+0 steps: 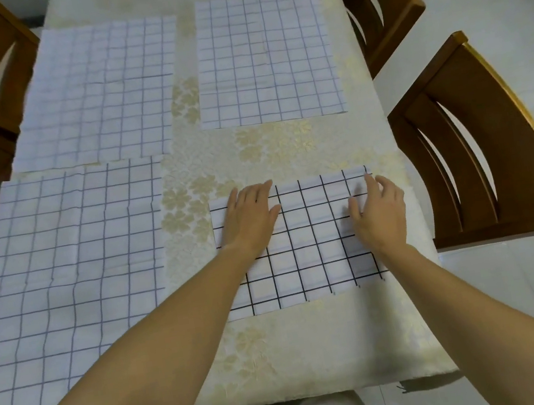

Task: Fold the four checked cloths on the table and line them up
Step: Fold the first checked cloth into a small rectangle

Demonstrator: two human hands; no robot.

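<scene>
1. Head view: the near-right cloth lay flat on the right half of the table, close to the person. It looked shorter front to back than the other three, and its grid lines were darker, so it had probably been folded once already.
2. The left hand lay palm down on the far-left part of that cloth, with straight fingers pressing the fabric and gripping nothing.
3. The right hand rested near the cloth's far-right corner. Its fingers were loosely bent and the forefinger reached toward the corner. No pinch on the fabric showed, so it appeared to hold nothing.
4. The step in hand was judged to be smoothing or squaring this first fold. Next, both hands would need to take hold along one edge and carry it across to the opposite edge, with corners matched and grid lines aligned.
5. The near-left cloth, far-left cloth and far-right cloth were spread out unfolded, each apart from the one being worked. Most of the task remained.
6. Wooden chairs stood along both sides of the table.
</scene>
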